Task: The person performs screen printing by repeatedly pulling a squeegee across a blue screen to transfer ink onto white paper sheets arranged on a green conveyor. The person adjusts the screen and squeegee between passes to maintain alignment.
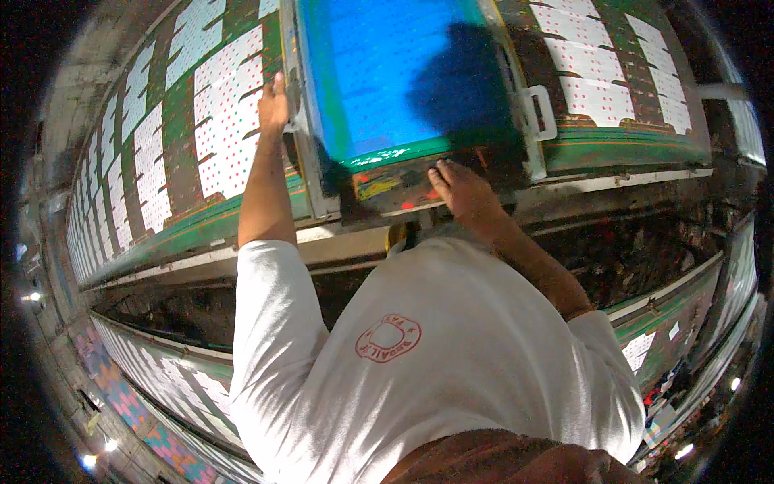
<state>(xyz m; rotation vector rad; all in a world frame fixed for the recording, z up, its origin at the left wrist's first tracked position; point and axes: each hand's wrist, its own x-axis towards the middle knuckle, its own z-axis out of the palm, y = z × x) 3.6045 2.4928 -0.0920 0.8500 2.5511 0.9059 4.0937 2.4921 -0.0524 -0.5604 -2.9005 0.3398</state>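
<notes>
A large screen-printing frame (314,173) with bright blue mesh lies across a long green table in front of me. My left hand (274,106) is at the frame's left side, closed around its edge by a metal bracket, one finger pointing away from me. At the near end, my right hand (468,194) has its fingers bent over the paint-stained border; the thumb is hidden. Glossy green ink (395,153) lies along the near end of the mesh. A white handle (542,113) stands free on the frame's right side.
White pieces with small coloured dots (230,113) lie in rows left of the frame, and more dotted pieces (584,60) to its right. A pale rail (621,179) edges the table. Behind me runs another table (673,319) with white pieces. A dark shadow falls on the mesh.
</notes>
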